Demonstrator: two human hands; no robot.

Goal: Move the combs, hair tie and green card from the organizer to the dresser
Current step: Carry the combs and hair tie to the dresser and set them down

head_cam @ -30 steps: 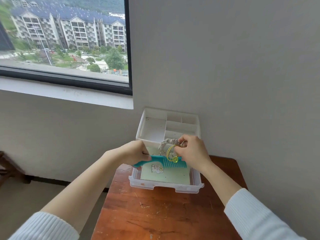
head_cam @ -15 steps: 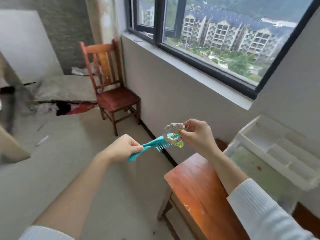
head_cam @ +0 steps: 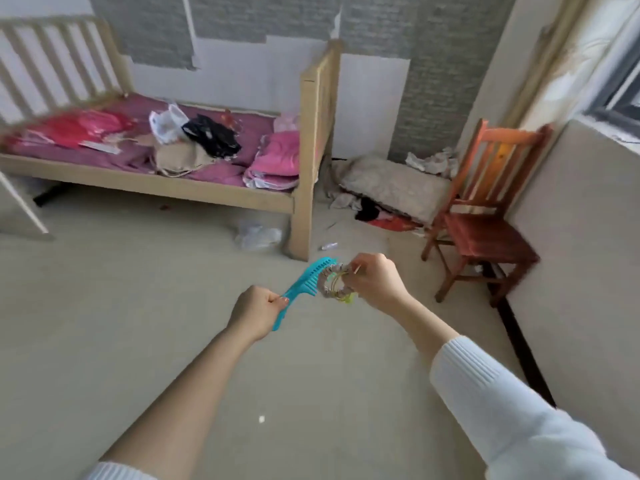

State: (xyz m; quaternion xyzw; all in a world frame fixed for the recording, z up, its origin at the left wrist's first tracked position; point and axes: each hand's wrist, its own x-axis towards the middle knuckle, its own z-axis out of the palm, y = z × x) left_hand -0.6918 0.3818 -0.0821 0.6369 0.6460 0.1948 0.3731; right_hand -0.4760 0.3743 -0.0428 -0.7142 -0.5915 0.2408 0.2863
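My left hand [head_cam: 258, 311] grips the handle of a teal comb [head_cam: 306, 284], its teeth pointing up and away over the bare floor. Just to its right, my right hand [head_cam: 375, 282] pinches a grey fabric hair tie [head_cam: 327, 285] together with a thin yellow-green band [head_cam: 346, 296] that dangles below it. The hair tie hangs right beside the comb's teeth. The organizer, the green card and the dresser are out of view.
A wooden bed [head_cam: 304, 140] with pink bedding and bags stands across the room. A red-brown wooden chair [head_cam: 485, 220] sits by the right wall under a window. A pile of cloth [head_cam: 388, 188] lies between them. Beige floor [head_cam: 138, 306] lies ahead.
The view has swung left, away from the window, the table and the organizer, to the bed. Both hands have kept their hold on the comb and hair tie.
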